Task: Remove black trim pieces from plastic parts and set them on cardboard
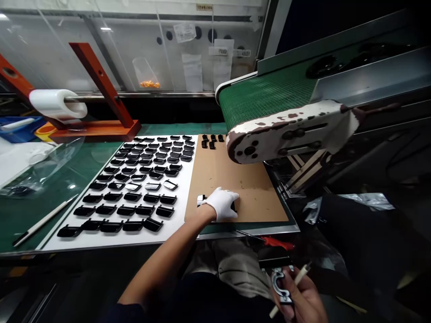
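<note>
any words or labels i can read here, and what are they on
No word, number or brand can be read; every text here is too small or blurred.
Small pale yellow label above the clear plastic panel: too small to read.
White printed sheet on the clear panel: blurred.
Two small white labels on the clear panel: blurred.

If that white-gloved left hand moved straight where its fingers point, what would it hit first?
The left hand has bare brown cardboard ahead, so the way looks free. It would probably first meet the metal bench edge beyond, though depth is hard to judge.
</note>
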Available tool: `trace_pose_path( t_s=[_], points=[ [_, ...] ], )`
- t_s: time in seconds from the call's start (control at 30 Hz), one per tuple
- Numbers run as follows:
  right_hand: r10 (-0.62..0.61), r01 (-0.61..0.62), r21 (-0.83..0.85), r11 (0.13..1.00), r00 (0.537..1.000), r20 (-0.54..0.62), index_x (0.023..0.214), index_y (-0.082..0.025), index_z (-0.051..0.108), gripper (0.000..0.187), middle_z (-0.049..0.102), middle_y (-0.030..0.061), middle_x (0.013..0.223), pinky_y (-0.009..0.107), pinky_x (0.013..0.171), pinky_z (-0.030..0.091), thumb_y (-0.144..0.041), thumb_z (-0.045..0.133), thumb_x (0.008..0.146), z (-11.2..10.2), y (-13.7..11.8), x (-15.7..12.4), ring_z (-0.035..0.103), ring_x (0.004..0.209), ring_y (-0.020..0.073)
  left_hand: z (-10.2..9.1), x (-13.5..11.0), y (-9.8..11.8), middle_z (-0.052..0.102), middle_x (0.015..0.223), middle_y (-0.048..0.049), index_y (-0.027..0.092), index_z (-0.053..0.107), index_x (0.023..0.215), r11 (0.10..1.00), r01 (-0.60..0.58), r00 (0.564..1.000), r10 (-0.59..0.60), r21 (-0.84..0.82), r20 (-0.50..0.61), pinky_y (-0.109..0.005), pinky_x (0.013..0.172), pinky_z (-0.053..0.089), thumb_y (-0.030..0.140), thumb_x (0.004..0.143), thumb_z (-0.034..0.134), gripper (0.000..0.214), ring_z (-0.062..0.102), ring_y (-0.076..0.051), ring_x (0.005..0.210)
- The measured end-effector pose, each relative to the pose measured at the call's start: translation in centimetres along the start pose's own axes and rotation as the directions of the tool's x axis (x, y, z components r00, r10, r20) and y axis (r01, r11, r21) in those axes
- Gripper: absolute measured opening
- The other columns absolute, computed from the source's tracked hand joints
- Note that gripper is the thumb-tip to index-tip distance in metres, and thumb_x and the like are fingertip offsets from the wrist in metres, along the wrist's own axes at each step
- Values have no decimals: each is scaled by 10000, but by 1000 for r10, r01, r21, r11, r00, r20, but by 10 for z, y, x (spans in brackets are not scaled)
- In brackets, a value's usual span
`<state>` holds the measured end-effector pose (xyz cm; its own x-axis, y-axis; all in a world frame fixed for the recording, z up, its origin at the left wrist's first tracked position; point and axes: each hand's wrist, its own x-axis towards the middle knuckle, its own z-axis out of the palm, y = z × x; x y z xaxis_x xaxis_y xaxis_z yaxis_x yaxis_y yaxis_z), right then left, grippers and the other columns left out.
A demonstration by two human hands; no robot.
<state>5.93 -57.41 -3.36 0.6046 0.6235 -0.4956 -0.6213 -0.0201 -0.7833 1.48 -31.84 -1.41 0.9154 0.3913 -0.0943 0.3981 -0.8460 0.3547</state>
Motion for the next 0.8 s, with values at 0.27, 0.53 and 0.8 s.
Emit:
trace_pose_path(
  t_s=[0.27, 0.53, 0.8],
  points=[
    [36, -36, 13, 999, 999, 26, 654, -164, 588, 358, 483, -47, 502, 136, 380, 197, -424, 825, 592, 6, -1, 3, 298, 394, 3, -6, -99, 20, 523, 1350, -134, 191, 353, 1389, 957, 68, 981, -115, -283, -155, -422, 1028, 421, 422, 718, 748, 812, 505, -277, 1234],
    [222, -196, -135, 971, 950, 219, 700, -142, 615, 435, 536, -22, 479, 152, 371, 168, -527, 789, 597, 18, 3, 7, 239, 362, -13, 34, -143, 63, 522, 1332, -105, 282, 234, 1444, 689, -237, 948, 10, -685, -317, -409, 992, 474, 406, 628, 821, 1013, 550, -296, 1171],
    [384, -317, -263, 911, 885, 262, 698, -152, 578, 468, 552, -19, 481, 135, 382, 161, -565, 771, 594, 20, 25, 3, 287, 349, -14, 44, -160, 58, 525, 1345, -102, 263, 200, 1427, 824, -245, 938, 67, -511, -341, -358, 1096, 351, 423, 713, 756, 919, 476, -246, 1259]
  ],
)
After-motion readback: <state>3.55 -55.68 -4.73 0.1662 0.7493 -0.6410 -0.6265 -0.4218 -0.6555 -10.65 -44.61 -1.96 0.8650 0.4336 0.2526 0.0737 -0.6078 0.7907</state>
